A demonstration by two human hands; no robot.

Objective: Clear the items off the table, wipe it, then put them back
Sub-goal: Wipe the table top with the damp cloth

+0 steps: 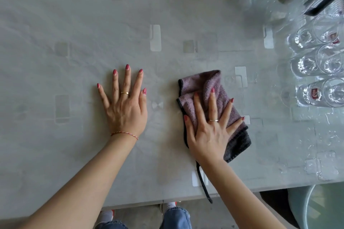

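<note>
Right now, in the head view, the wiping step is in hand: the right hand lies flat with its fingers spread wide, pressing the folded mauve terry cloth with a dark edge onto the pale grey patterned bench. Left of the cloth and apart from it, the left hand rests palm down on the bare bench surface, fingers straight and splayed, holding nothing. Right of the cloth, near but not touching it, stands a cluster of clear drinking glasses; beyond them, further from the cloth, a clear glass jug and some blurred dark items sit at the far corner. A dark loop of the cloth trails back over the near edge.

To do this well, I judge the flat palm pressure should be kept even, the strokes overlapping, and each pass stopped short of the glasses so none gets knocked. That side of the bench looks not yet cleared, so it would need wiping once the glasses are moved off
</note>
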